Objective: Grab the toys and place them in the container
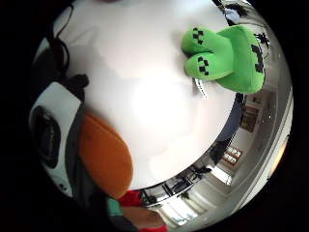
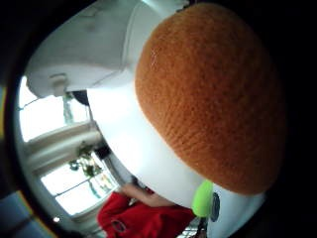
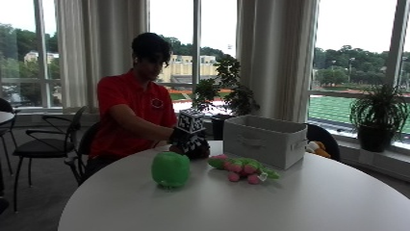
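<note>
Person in red shirt seated at far left side of round white desk (image 3: 333, 202). Gloved right hand (image 3: 187, 139) low over desk's far edge, just left of grey fabric container (image 3: 264, 139). Orange plush toy (image 2: 213, 94) fills thumb-side palm view, close against palm; whether grip is clenched round it, cannot tell. Green plush toy (image 3: 170, 169) upright on desk, nearer than hand. Pink-and-green plush toy (image 3: 245, 168) lying on desk beside container's near left corner.
</note>
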A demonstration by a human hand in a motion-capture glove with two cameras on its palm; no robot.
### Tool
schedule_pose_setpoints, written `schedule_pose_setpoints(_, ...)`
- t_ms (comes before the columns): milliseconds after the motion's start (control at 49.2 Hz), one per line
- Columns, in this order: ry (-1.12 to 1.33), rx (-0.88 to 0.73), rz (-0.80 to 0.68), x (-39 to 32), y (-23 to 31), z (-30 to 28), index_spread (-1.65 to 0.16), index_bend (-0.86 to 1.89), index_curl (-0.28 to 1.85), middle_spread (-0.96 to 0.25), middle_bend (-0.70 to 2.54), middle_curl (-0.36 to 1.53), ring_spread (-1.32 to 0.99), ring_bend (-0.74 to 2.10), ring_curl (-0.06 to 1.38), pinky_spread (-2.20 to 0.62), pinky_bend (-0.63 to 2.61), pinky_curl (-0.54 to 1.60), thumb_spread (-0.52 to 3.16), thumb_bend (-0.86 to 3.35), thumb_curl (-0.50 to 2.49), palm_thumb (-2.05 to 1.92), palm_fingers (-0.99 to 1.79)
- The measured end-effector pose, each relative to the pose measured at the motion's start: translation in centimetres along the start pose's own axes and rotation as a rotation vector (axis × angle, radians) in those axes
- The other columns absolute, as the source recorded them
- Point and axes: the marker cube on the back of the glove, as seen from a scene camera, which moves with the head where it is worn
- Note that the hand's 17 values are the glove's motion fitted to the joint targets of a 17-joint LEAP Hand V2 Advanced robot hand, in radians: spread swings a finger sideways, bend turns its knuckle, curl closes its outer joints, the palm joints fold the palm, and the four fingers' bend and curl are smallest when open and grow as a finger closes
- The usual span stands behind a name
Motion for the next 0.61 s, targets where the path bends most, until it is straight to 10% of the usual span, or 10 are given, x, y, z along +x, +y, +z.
schedule_pose_setpoints(325,0.006,0.035,0.018,-0.4,0.3,-1.1,-0.46,0.43,0.13,-0.43,0.68,0.48,-0.48,1.16,0.49,-0.38,1.22,0.41,0.75,0.26,0.68,0.82,0.86)
schedule_pose_setpoints(610,-0.092,0.147,0.065,-3.3,-0.8,-14.4,-0.49,0.60,0.22,-0.46,0.70,0.57,-0.51,1.15,0.53,-0.38,1.19,0.44,0.43,0.28,0.82,0.85,0.84)
